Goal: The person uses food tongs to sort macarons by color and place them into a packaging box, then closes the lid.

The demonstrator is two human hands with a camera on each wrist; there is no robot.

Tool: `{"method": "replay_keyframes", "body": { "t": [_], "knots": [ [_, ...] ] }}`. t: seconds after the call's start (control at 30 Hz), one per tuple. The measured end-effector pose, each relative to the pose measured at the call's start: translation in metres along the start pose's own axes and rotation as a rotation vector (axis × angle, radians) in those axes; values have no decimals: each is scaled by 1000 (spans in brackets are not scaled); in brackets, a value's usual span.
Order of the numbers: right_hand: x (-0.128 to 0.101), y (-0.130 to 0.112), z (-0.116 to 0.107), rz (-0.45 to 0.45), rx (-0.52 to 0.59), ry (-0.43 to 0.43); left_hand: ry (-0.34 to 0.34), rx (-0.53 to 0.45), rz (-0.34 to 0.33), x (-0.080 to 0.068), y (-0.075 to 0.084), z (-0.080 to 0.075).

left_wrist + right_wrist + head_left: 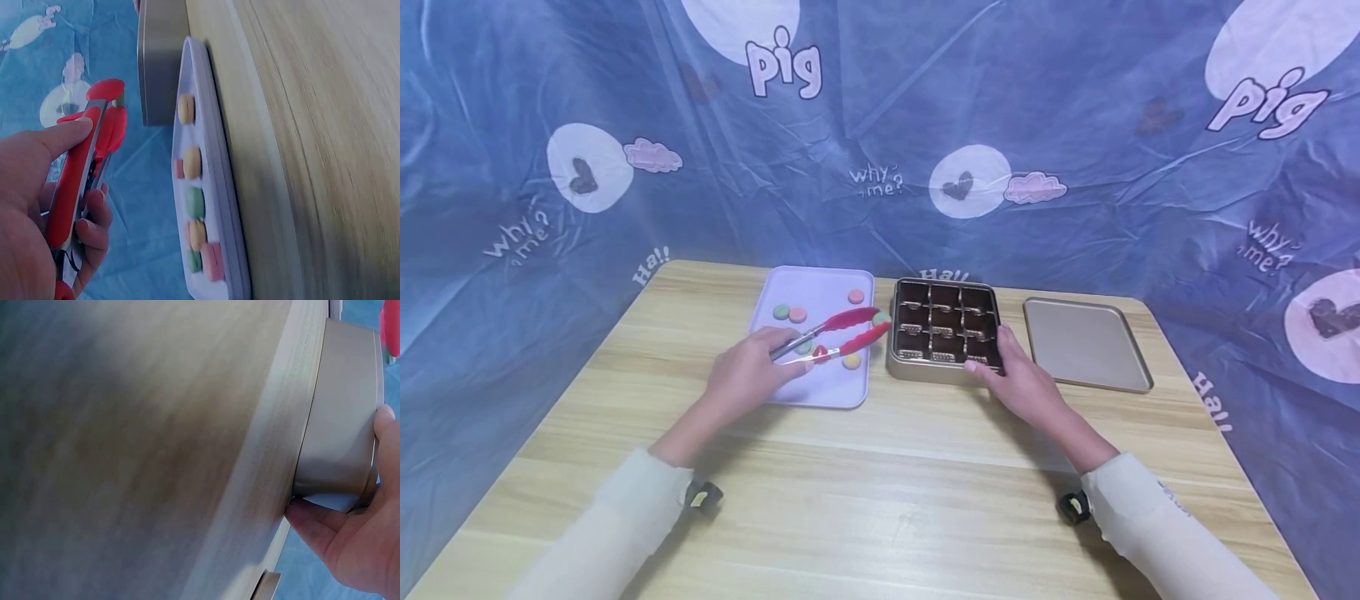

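Left of centre in the head view, the left hand [747,372] grips red silicone-tipped metal tongs [838,332], fingers curled round the handles. In the left wrist view the thumb lies along the top arm and the tong arms are squeezed nearly together.

The tong tips sit at the right edge of the pale lilac rectangular plastic tray [820,392], right beside the tin. A small green round macaron-like sweet [881,318] appears pinched between the tips, though it is too small to be sure.

Loose round sweets lie on the tray: green [781,312] and pink [797,315] at its upper left, pink [855,296] at its upper right, yellow [851,361] low right.

Centre frame: gold square metal tin with dark nine-cell divider [945,331], cells look empty.

The right hand [1017,377] holds the tin's near right corner, thumb on the front wall, fingers wrapped over the rim. The right wrist view confirms the thumb under the corner.

Right of it, gold flat metal lid [1086,343] lies apart from the tin on the light wooden table [880,500].

Judgement: to do this well, keep squeeze steady, lift the sweet clear over the tin wall, lower it flat into one cell before easing the tongs. The right hand should brace the tin so it can't slide.
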State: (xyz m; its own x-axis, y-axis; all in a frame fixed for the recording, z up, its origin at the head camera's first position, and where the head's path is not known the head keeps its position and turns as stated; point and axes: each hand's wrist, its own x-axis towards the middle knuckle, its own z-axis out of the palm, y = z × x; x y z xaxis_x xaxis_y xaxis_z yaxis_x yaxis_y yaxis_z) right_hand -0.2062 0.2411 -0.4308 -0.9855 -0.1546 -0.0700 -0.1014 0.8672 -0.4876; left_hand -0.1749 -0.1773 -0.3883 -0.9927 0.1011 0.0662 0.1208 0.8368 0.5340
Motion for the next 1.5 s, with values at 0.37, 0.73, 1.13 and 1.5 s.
{"method": "replay_keyframes", "body": {
  "t": [0.37, 0.73, 1.13, 1.5],
  "knots": [
    [-1, -1, 0, 6, -5, 0, -16, 31, 45, -2, 21, 10],
    [-1, -1, 0, 4, -4, 5, -35, 54, 81, -4, 22, 16],
    [0, 0, 2, 2, -10, 6, -36, 64, 67, -4, 22, 19],
    [0, 1, 2, -3, -14, 7, -30, 39, 67, -7, 19, 17]
  ]
}}
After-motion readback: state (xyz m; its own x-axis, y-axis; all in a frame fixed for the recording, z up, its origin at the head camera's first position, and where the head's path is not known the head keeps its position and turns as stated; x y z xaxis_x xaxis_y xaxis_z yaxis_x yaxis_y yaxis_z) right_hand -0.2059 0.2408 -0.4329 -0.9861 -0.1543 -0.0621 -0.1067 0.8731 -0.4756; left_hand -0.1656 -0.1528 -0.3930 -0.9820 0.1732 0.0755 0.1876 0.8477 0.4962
